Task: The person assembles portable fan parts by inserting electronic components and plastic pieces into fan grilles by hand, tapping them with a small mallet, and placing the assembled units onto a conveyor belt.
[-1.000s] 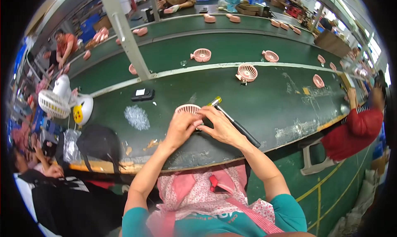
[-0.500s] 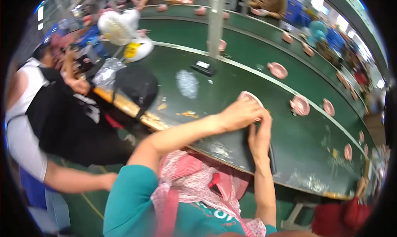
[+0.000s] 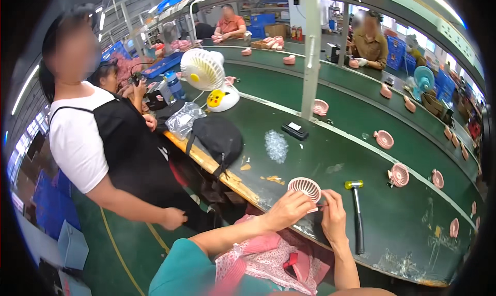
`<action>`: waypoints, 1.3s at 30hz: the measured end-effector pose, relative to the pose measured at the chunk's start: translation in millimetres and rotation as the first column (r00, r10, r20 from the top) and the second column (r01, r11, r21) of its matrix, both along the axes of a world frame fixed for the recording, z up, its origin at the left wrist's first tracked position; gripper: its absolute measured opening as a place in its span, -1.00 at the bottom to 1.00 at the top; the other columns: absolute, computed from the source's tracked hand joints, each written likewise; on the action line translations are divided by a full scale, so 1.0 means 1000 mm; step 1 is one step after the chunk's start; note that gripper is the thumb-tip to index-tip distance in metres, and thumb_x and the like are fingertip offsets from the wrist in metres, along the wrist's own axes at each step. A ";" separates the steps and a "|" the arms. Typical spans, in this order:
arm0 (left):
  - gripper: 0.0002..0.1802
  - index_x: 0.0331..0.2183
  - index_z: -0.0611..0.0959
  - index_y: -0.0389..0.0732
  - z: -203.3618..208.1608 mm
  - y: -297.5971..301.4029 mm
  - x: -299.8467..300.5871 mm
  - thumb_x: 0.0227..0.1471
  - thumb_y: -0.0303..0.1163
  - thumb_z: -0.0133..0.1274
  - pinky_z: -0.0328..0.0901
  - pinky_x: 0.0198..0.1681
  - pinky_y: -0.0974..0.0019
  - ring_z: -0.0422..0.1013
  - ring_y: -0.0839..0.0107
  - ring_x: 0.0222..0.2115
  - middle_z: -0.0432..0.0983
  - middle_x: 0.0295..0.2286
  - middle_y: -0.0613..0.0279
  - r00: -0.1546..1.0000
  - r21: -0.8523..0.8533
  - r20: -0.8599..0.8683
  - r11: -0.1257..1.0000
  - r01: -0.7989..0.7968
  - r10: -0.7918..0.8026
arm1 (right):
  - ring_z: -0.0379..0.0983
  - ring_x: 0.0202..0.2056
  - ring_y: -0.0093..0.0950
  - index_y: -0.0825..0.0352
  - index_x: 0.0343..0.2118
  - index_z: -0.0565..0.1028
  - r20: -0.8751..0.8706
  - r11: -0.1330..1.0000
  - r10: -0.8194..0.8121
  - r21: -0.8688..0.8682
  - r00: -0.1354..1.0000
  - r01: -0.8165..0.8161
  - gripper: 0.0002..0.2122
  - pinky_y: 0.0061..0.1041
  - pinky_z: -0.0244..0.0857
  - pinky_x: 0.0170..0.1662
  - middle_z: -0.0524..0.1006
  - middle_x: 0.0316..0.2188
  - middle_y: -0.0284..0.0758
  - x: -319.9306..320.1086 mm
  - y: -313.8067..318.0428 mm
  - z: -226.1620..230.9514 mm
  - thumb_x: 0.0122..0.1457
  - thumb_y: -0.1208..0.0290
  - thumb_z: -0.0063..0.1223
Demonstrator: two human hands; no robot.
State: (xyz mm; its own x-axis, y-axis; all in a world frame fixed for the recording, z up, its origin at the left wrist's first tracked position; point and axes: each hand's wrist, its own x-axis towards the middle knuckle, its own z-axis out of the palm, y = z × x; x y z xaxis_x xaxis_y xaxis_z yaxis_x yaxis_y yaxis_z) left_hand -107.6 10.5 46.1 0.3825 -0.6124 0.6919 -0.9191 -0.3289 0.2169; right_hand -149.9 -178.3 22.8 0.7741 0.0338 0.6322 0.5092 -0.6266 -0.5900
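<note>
My left hand (image 3: 290,209) grips a round pink slatted fan housing (image 3: 304,186) by its lower edge, close to the front of the bench. Its slatted bowl faces up. On the other side of the housing, my right hand (image 3: 334,214) is closed in a pinch beside the lower rim. Something thin and reddish shows at those fingertips, too small to name. To the right of that hand lies a mallet (image 3: 356,205) with a yellow head and dark handle, touched by neither hand.
Pink housings (image 3: 399,175) line the green conveyor (image 3: 341,128). Beyond my hands are clear plastic bits (image 3: 276,146), a black case (image 3: 294,131), a black bag (image 3: 217,141) and a white fan (image 3: 202,69). A person in a black apron (image 3: 137,156) stands close on the left.
My hands have brought the pink housing nearer to me and leftward over the bench. The mallet, mostly hidden by my right arm before, now shows whole. The view has tilted upward.
</note>
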 end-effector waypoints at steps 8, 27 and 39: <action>-0.72 -0.23 0.61 -0.21 -0.024 0.012 0.023 -0.07 -0.42 0.22 0.29 -0.15 0.20 0.42 0.29 -0.26 0.49 -0.31 0.27 1.000 -0.085 -0.017 0.996 -0.018 0.017 | 0.48 -0.40 -0.19 0.41 -0.16 0.49 -0.245 1.000 0.014 0.001 0.969 -0.015 -0.79 -0.32 0.36 -0.32 0.45 -0.42 -0.14 -0.006 0.018 0.016 0.16 0.73 -0.05; -0.87 -0.37 0.61 -0.19 -0.030 0.004 0.082 -0.08 -0.51 0.14 0.24 -0.27 0.13 0.43 0.20 -0.39 0.48 -0.46 0.19 0.987 -0.204 -0.160 0.977 -0.059 0.026 | 0.58 -0.39 -0.14 0.40 -0.27 0.57 -0.322 0.983 0.021 0.178 0.946 0.039 -0.86 -0.33 0.39 -0.36 0.59 -0.43 -0.07 0.052 0.038 0.019 0.23 0.42 0.10; -0.81 -0.40 0.63 -0.22 -0.022 -0.044 0.070 -0.14 -0.59 0.31 0.23 -0.30 0.29 0.41 0.32 -0.44 0.53 -0.46 0.23 0.862 -0.296 -0.456 0.951 0.086 -0.220 | 0.44 -0.20 -0.64 0.40 -0.19 0.57 -0.501 0.797 0.253 0.593 0.827 0.115 -0.79 -0.54 0.32 -0.06 0.60 -0.29 -0.38 0.023 -0.029 0.026 0.28 0.35 0.10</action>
State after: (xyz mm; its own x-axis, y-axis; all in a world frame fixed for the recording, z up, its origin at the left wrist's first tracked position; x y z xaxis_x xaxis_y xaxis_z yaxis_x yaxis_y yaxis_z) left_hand -37.9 -33.9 23.8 0.6224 -0.5174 0.5873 -0.7123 -0.0635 0.6990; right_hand -126.9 -207.6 48.4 0.9919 -0.1237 0.0303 0.0247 -0.0464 -0.9986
